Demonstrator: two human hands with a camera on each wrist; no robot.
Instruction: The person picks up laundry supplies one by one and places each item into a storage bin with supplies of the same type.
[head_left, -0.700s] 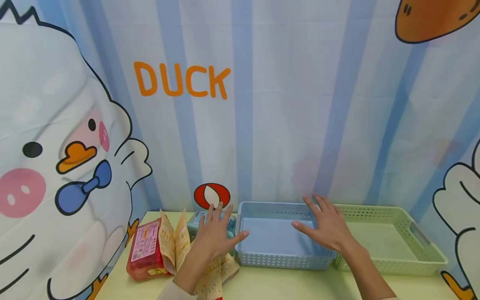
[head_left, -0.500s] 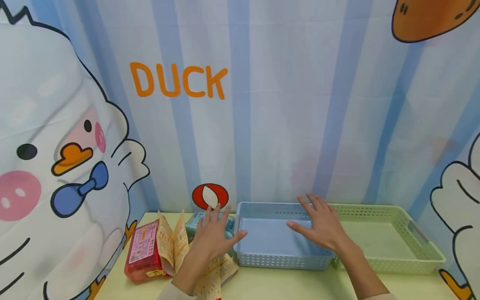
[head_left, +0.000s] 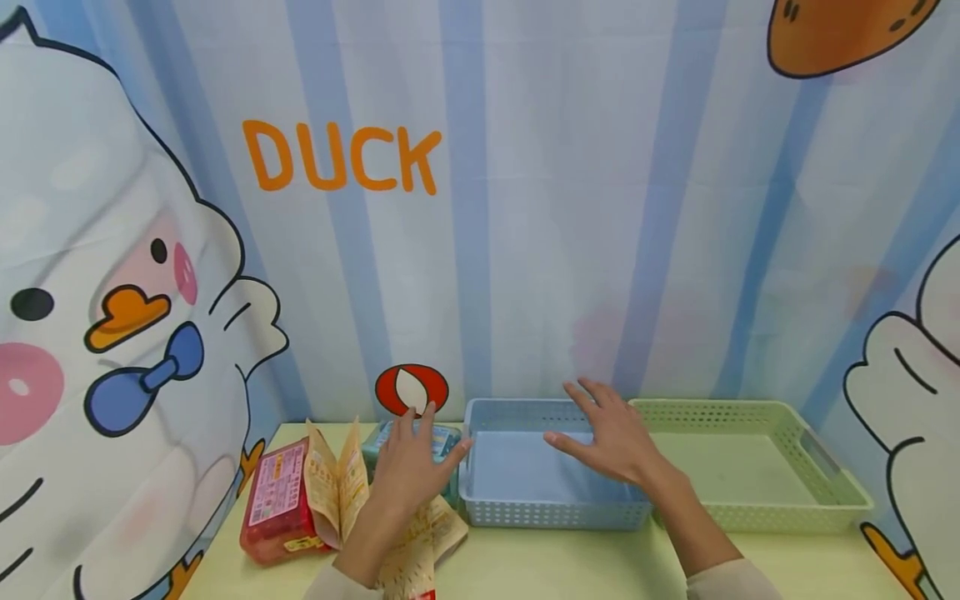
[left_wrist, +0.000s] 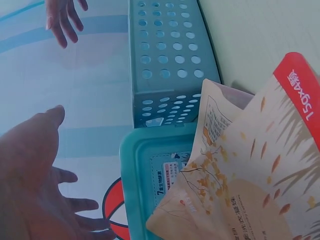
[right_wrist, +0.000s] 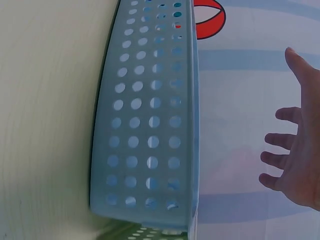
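Note:
My left hand (head_left: 411, 471), fingers spread, hovers over a teal plastic box (left_wrist: 150, 145) with a printed label. Below that hand lie beige printed packets (left_wrist: 240, 185), one with a red end strip; they partly cover the box. My right hand (head_left: 615, 433) hangs above a light blue perforated basket (head_left: 555, 515), its fingers extended and apart, holding nothing. In the right wrist view the same hand stays clear of the basket's wall. Left of my left hand, a red box (head_left: 281, 500) with a pink label leans near upright beige packets (head_left: 337, 483).
A light green perforated basket (head_left: 765, 518) stands right beside the blue one. All of it rests on a pale yellow table (head_left: 555, 567). Behind rises a blue-and-white striped curtain (head_left: 540, 208) with duck drawings and orange lettering.
The head view has turned slightly right, so the scene sits further left. My right hand has drifted a little left over the blue basket. Boxes and packets stay in place.

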